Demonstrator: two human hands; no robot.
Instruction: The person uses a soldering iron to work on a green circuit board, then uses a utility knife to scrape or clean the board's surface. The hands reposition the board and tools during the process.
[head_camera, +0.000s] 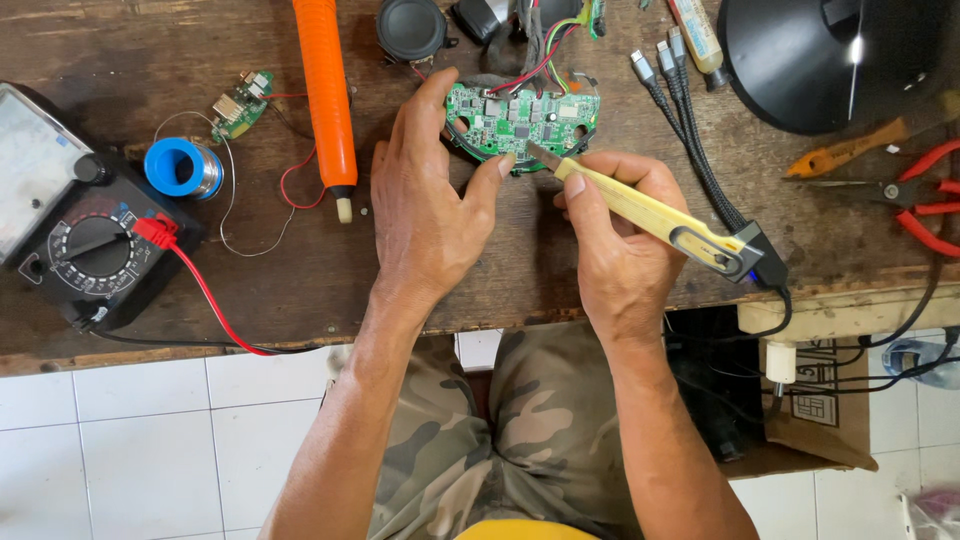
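Bottom of the frame is just my camo shorts (500, 440) and white floor tiles (150, 440). Moving up, my right hand (615, 240) sits just right of centre, fingers clamped round a yellow-handled soldering iron (650, 215), with the tip touching the lower edge of the green circuit board (520, 120). My left hand (430, 210) is at centre, thumb and fingers pinching the board's left and bottom edge, steadying it on the wooden bench (300, 270). The board lies at upper centre with red and black wires running off its top. Far left there's a black multimeter (85, 250) with a red lead, then a blue solder spool (182, 167). An orange desoldering pump (328, 100) stands left of the board. Red-handled pliers (925, 195) are at the right edge.
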